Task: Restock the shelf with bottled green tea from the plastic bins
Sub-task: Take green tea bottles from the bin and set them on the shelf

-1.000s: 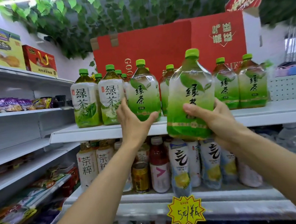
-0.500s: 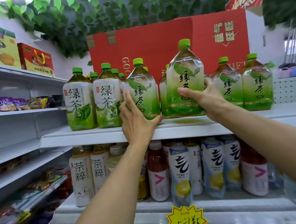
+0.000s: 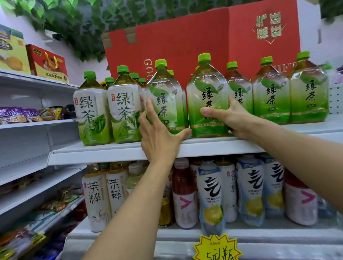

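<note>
1. Two hands are raised to the front edge of a white shelf (image 3: 107,154), both on bottles of green tea; no plastic bin is in view.
2. The right hand (image 3: 233,118) grasps the bottle being shelved (image 3: 207,99): the thumb crosses its label in front and the fingers curl round its right side. The bottle stands upright, long axis vertical, green cap on top, its base on the shelf just inside the front lip.
3. From the right hand the bottle lies up and to the left, directly in its grasp. This hand is the nearer one by far.
4. The left hand (image 3: 158,134) is released, fingers straight. They lie against the left side of the neighbouring bottle (image 3: 165,103), and the thumb reaches right along the shelf edge toward the base of the held bottle. It appears to be steadying that neighbour.
5. A narrow gap shows between the two bottles. To the right of the held bottle, just behind the right hand's fingers, another bottle (image 3: 239,90) stands very close; I cannot tell whether they touch.
6. Surface: flat, smooth and level, so the bottle should slide.
7. Room: more green caps and a red carton (image 3: 180,40) stand behind the row. In my judgement, any push goes straight back, away from the hand, with little space to either side.
</note>
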{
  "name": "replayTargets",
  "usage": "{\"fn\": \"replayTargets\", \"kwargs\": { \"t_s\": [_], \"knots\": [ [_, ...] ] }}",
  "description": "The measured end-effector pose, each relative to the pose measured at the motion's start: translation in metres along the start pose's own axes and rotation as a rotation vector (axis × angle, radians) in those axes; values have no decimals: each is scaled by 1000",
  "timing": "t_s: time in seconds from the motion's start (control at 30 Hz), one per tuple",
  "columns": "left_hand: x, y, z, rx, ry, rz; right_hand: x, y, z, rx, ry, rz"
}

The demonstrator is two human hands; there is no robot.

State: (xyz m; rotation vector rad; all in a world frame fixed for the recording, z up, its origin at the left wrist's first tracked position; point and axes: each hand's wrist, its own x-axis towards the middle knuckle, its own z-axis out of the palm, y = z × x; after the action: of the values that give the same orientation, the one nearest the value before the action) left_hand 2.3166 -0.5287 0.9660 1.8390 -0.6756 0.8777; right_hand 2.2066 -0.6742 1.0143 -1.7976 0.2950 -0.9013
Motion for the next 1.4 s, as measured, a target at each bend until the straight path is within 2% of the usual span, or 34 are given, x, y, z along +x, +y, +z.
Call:
{"fn": "replayTargets", "kwargs": {
  "t_s": [0.17,0.3,0.43,0.57,0.7,0.87,1.0,1.1,1.27,1.4],
  "knots": [
    [-1,3,-6,9,-79,-16,-9,-10,-7,-237,-37,35],
    [-26,7,-16,44,-181,-22,-44,-7,-11,-397,73,-174],
    [-85,15,-32,96,-140,94,-97,15,-29,-584,159,-414],
    [-155,21,-38,135,-63,240,-161,54,-53,-724,175,-519],
    [-234,25,-30,154,-202,311,-224,113,-84,-856,78,-509],
    [-324,23,-15,230,-484,190,-291,182,-130,-994,-111,-280],
    [-398,22,-4,251,-689,89,-331,228,-161,-1094,-337,-29],
    [-463,21,6,222,-910,-138,-368,278,-182,-1045,-462,175],
    [-583,-8,14,145,-1212,-564,-450,373,-201,-845,-643,657],
    [-661,-39,24,118,-1330,-823,-514,441,-200,-739,-689,957]
  ]
}}
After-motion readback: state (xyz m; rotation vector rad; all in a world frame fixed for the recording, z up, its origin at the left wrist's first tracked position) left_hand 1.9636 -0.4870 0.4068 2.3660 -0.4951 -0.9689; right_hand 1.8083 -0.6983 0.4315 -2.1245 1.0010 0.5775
